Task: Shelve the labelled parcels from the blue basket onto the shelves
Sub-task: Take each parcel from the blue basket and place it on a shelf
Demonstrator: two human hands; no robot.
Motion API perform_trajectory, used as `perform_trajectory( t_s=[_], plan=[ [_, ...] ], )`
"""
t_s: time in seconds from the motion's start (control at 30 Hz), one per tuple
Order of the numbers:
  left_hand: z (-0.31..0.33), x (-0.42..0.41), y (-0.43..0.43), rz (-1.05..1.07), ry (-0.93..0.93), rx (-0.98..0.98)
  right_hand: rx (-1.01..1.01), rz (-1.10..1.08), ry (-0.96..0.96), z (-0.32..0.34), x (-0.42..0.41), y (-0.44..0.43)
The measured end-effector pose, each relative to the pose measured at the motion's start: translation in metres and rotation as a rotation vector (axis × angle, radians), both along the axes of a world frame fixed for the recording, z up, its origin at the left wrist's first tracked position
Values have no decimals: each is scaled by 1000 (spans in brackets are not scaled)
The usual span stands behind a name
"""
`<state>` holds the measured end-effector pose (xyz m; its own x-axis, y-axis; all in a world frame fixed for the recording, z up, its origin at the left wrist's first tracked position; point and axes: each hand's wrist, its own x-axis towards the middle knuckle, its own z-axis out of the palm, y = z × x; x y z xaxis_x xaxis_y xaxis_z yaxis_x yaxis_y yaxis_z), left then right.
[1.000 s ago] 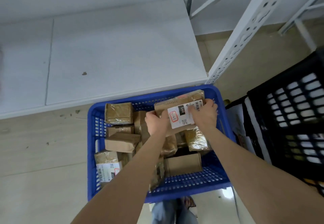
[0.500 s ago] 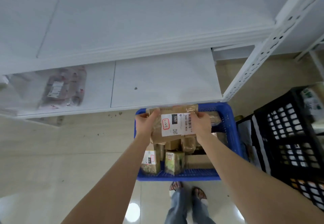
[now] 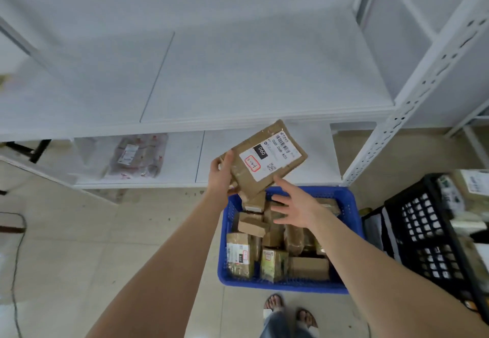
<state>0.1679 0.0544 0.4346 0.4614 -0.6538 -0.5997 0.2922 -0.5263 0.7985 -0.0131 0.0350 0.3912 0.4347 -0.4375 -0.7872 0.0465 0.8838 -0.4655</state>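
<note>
A flat brown parcel (image 3: 267, 159) with a white label is held in the middle of the frame, above the far rim of the blue basket (image 3: 353, 221) and in front of the white shelves (image 3: 238, 73). It is gripped at its lower left end by the left hand (image 3: 221, 176), whose fingers are curled round the edge. The right hand (image 3: 293, 208) is released, with its fingers spread and straight. It is placed just under the lower edge of the parcel, over the basket. Whether a fingertip touches the cardboard cannot be told. The long axis of the parcel runs from lower left to upper right of the frame, so the free end is directed toward the shelves and the held end toward the person. The label is turned upward. The front edge of the upper shelf board is seen just above the free end. The lower shelf (image 3: 185, 158) is seen behind the parcel, and a parcel in a clear bag (image 3: 140, 156) is laid on it to the left. It is judged that the coming move belongs to the left hand, the only one that carries the load, and that the parcel needs to be pushed forward along its own long axis. Many more parcels (image 3: 251, 225) are lying in the basket, so the task is judged to be far from finished.
</note>
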Motion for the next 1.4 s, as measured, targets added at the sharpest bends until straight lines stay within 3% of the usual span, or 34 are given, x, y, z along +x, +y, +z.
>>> perform_trajectory(
  t_s=[0.1,0.17,0.3,0.53,0.7,0.87,1.4],
  plan=[
    [6,-4,8,-59,101,-52,-41,-16,-135,14,15,2],
    [11,-1,8,-86,33,-38,-55,-116,-183,21,15,-1],
    [29,9,-2,-185,-103,-29,-180,-125,-161,42,6,-15],
    [71,-3,-26,-205,-74,-181,-335,-97,-166,78,4,-34],
    [87,-11,-30,-213,-92,-191,-317,-84,-217,93,-10,-36],
    [123,-17,-40,-151,-208,-268,-352,-171,-225,106,-17,-37],
    [221,-12,-35,-169,-681,-441,-472,-87,-206,142,-10,-33]
  ],
)
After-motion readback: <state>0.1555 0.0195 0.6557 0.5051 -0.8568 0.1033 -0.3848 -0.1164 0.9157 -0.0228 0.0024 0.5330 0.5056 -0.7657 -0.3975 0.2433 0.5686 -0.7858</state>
